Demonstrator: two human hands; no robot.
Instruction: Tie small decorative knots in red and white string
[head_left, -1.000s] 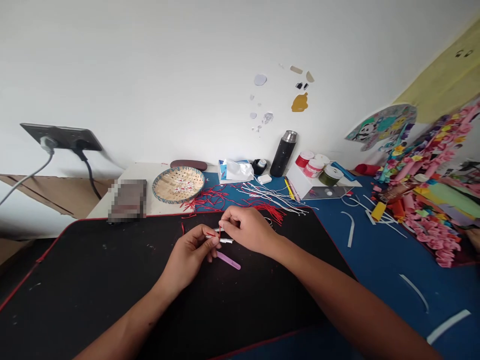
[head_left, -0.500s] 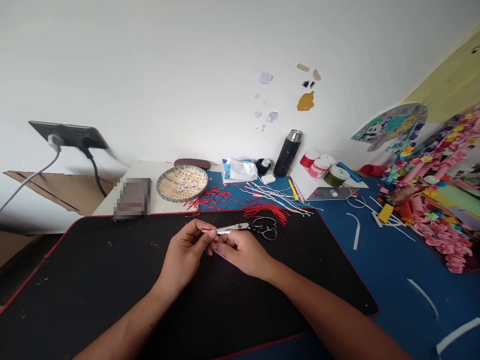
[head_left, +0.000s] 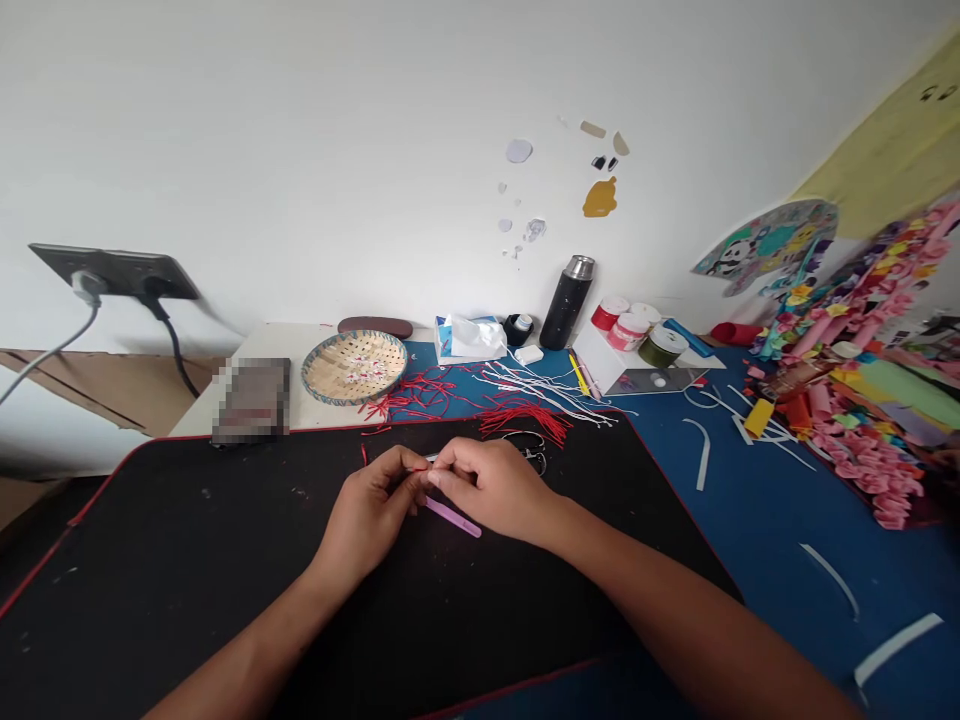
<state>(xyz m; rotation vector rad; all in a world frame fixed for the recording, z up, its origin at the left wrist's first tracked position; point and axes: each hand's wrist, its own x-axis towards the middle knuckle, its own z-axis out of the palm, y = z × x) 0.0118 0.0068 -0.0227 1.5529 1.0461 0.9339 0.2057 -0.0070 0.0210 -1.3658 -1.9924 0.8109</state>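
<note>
My left hand (head_left: 375, 505) is closed in a pinch, with a bit of red cord (head_left: 421, 469) showing at its fingertips. My right hand (head_left: 491, 490) meets it there, thumb and forefinger pinched at the same cord; its far end is hidden by the fingers. Below the fingertips a flat lilac stick (head_left: 454, 518) slants over the black mat, its upper end running behind my left fingers. A pair of scissors (head_left: 536, 452) lies just behind my right hand, mostly covered by it; part of the dark handles shows.
A woven basket (head_left: 309, 385) stands at the back left beside a blurred dark box (head_left: 255, 400). Red cords (head_left: 525, 425) and white cords (head_left: 540, 385) lie behind the mat (head_left: 187, 560). Further back are a tissue box (head_left: 450, 352), a black flask (head_left: 566, 305) and cord spools (head_left: 661, 345).
My right hand has come up to my left fingertips and covers more of the scissors. The white piece seen between the hands is now hidden. More of the lilac stick shows. The view shifted slightly.
</note>
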